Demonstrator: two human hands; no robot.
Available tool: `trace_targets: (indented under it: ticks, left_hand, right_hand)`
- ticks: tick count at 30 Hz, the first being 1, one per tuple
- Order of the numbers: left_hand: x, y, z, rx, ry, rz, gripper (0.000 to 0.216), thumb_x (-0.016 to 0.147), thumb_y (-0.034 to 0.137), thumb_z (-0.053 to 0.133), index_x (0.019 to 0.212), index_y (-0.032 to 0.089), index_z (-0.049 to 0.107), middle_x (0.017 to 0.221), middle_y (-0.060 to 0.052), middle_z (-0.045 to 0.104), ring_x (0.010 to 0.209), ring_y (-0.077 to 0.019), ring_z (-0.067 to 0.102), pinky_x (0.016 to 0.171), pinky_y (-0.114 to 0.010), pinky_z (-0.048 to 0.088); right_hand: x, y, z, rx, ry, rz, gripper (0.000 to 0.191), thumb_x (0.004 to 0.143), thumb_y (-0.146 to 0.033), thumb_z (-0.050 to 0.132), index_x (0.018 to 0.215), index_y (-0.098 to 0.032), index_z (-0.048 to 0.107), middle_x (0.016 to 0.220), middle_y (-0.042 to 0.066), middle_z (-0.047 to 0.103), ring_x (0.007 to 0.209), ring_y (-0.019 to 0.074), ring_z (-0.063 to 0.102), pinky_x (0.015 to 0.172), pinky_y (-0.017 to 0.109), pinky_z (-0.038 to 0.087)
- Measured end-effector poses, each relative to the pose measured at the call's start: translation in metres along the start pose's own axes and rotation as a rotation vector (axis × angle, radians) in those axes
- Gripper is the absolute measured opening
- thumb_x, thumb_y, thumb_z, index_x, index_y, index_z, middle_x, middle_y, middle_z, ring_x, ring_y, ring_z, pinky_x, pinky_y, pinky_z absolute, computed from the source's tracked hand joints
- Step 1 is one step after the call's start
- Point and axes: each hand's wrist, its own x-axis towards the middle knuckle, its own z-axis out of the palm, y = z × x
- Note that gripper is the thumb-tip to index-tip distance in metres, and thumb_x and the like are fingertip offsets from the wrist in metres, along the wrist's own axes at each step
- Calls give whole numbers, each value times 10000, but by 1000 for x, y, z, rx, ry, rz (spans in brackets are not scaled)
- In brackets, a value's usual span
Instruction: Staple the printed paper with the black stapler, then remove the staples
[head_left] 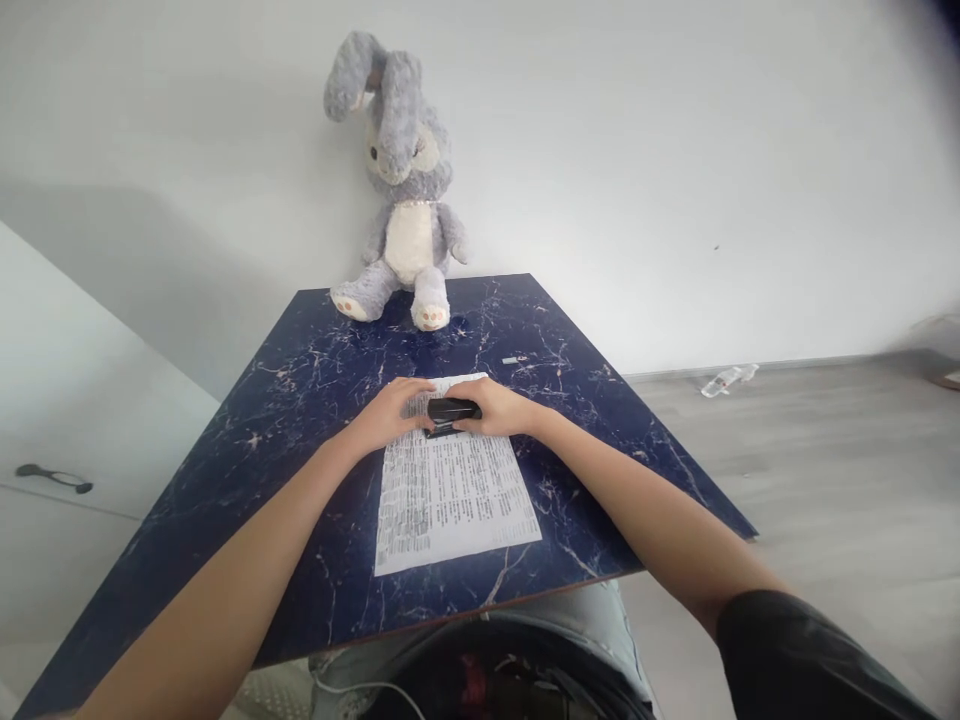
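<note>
A printed sheet of paper (454, 495) lies on the dark blue marbled table (300, 400) in front of me. A small black stapler (451, 411) sits on the paper's far edge. My right hand (499, 408) is wrapped over the stapler from the right, fingers closed on it. My left hand (391, 412) lies flat on the paper's upper left corner, fingers stretched toward the stapler's left end.
A grey and white plush rabbit (401, 190) sits at the table's far edge against the white wall. A small pale object (514, 359) lies on the table beyond the paper. A white cabinet with a dark handle (54, 477) stands left. A plastic bottle (726, 379) lies on the grey floor, right.
</note>
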Motion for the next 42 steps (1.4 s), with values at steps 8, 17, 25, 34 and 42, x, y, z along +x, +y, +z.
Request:
trace_targets:
  ticks: [8,17,25,34,42]
  left_hand:
    - [0,-6,2,163,-120,-13,637,927,675,608,1420,271,599,1578,-105,498,1445,-336,459,1214,-528,347]
    - [-6,-12,-3,271,-71,-98,559,993,575,535,1466,278,542,1574,-137,455,1467,-394,399,1198,-646,276]
    - [-4,-4,-9,225,158,-77,407,933,335,640,1330,258,598,1255,-94,527,1207,-307,556,1073,-534,455]
    - [-2,-16,-9,232,237,-75,308,963,224,585,1267,246,626,1215,-90,515,1193,-276,561,1101,-527,464]
    - [-2,37,8,300,-45,12,493,1058,503,452,1527,353,487,1709,-43,282,1588,-368,199,1277,-644,134]
  right_hand:
    - [-22,19,-50,-88,-180,98,149,825,-205,719,876,-182,581,821,-6,596,715,146,509,681,279,344]
    - [-57,40,-99,-6,-271,378,188,754,-218,716,908,-171,618,890,17,620,774,187,532,696,305,356]
    - [-48,31,-88,56,-375,309,158,737,-174,708,848,-174,594,850,-4,617,746,175,539,678,296,372]
    - [-39,29,-73,10,-397,185,208,725,-100,658,914,-177,619,890,-1,628,779,171,543,700,286,373]
    - [-29,20,-64,13,-390,138,172,735,-126,662,889,-181,611,856,-1,610,757,165,538,694,284,362]
